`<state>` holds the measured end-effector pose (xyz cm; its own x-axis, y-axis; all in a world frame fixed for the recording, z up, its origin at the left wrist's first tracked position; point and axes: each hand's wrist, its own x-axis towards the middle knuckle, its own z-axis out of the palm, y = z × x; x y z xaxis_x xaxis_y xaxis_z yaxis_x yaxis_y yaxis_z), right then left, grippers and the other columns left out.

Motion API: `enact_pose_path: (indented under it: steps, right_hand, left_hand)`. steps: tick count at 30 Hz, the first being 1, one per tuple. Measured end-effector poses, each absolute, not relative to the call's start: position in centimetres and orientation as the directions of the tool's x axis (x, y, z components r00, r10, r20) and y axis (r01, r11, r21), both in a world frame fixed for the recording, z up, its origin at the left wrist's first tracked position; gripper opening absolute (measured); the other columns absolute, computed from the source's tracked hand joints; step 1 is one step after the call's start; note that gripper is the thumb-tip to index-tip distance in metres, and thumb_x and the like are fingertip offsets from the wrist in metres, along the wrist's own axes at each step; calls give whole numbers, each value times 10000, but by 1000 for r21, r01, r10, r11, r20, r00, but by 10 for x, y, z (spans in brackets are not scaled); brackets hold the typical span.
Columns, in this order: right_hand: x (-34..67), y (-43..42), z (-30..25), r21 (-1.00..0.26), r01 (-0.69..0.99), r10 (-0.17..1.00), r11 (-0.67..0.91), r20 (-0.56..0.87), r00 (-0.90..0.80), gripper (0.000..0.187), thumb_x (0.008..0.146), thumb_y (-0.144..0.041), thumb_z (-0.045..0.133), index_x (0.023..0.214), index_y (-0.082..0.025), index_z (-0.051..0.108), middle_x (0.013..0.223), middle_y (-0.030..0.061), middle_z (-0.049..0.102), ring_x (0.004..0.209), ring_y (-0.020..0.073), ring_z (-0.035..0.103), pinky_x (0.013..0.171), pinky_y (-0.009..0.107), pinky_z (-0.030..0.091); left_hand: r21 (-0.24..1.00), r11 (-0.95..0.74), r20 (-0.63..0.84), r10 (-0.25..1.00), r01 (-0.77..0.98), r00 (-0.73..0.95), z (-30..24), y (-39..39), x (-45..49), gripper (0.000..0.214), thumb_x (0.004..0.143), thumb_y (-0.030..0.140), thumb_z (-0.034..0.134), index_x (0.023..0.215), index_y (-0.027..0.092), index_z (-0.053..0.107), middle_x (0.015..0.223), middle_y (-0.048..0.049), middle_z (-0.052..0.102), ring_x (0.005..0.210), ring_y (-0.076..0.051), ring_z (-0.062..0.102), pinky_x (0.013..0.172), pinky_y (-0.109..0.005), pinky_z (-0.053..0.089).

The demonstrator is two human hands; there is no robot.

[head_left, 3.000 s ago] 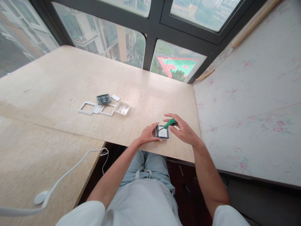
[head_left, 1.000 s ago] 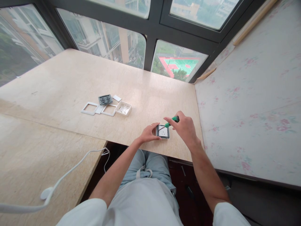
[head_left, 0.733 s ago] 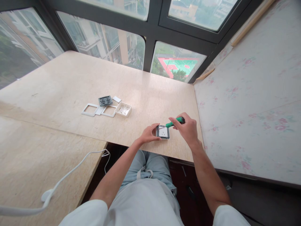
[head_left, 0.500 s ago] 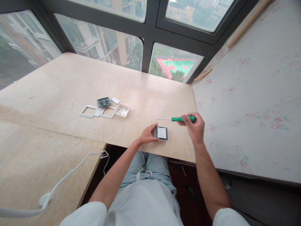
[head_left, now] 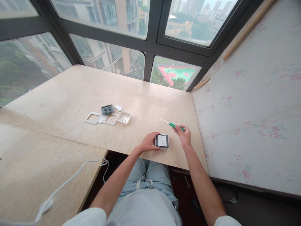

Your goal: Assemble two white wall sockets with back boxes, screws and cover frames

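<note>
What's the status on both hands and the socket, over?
Left hand gripping socket. Right hand holding green screwdriver, tip off socket. White box lying apart, to the left.

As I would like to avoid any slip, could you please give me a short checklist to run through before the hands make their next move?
1. Left hand holding the socket at its side: ok, thumb and fingers are on it.
2. Socket face up on the table: ok.
3. Right hand gripping the screwdriver by its green handle: ok.
4. Screwdriver tip away from the left hand: ok, it is apart from it.
5. Socket's dark border covered by a frame: not ok, it is bare.
6. Screws tight in the socket: cannot tell, too small to judge.
</note>
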<state>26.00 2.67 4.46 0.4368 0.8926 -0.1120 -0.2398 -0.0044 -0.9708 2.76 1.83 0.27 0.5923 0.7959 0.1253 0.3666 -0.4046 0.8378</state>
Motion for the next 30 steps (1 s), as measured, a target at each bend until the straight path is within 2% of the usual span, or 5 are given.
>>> enact_pose_path:
  steps: [7, 13, 19, 23, 30]
  right_hand:
    - [249, 37, 19, -972, -235, 898, -25, -125, 423, 491, 542, -431, 915, 788, -186, 568, 792, -31, 640, 799, 191, 746, 854, 371, 627]
    - [247, 45, 2, -986, -166, 900, -34, -102, 425, 482, 567, -467, 878, 804, -198, 555, 819, -12, 648, 810, 207, 739, 813, 379, 625]
    - [252, 51, -9, -998, 49, 907, -41, -17, 421, 405, 641, -472, 803, 836, -197, 580, 844, 13, 656, 771, 191, 682, 754, 379, 589]
    - [257, 49, -8, -967, 254, 924, -34, 67, 377, 331, 661, -411, 771, 853, -201, 601, 856, 19, 654, 825, 197, 616, 822, 379, 523]
    - [254, 55, -1, -891, 452, 983, 52, 125, 134, 277, 670, -273, 657, 938, -219, 612, 966, 29, 662, 934, 222, 616, 910, 394, 475]
  left_hand:
    - [856, -401, 154, 801, 328, 578, -2, 16, 26, 871, 586, 436, 872, 1353, 242, 508, 1409, -112, 527, 1303, -324, 485, 1102, -472, 365]
    - [893, -344, 129, 813, 289, 568, -4, 18, 26, 866, 555, 371, 895, 1333, 224, 545, 1416, -120, 525, 1324, -323, 472, 1123, -483, 355]
    - [908, -318, 118, 819, 274, 562, 0, 17, 27, 866, 536, 329, 901, 1321, 210, 557, 1407, -127, 530, 1307, -325, 488, 1120, -480, 360]
    - [913, -310, 119, 824, 266, 554, 2, 17, 27, 853, 525, 324, 906, 1300, 209, 568, 1388, -124, 546, 1284, -325, 505, 1102, -471, 374]
    - [904, -310, 113, 837, 294, 535, 3, 15, 27, 852, 522, 372, 894, 1296, 250, 558, 1375, -95, 568, 1271, -335, 515, 1085, -479, 375]
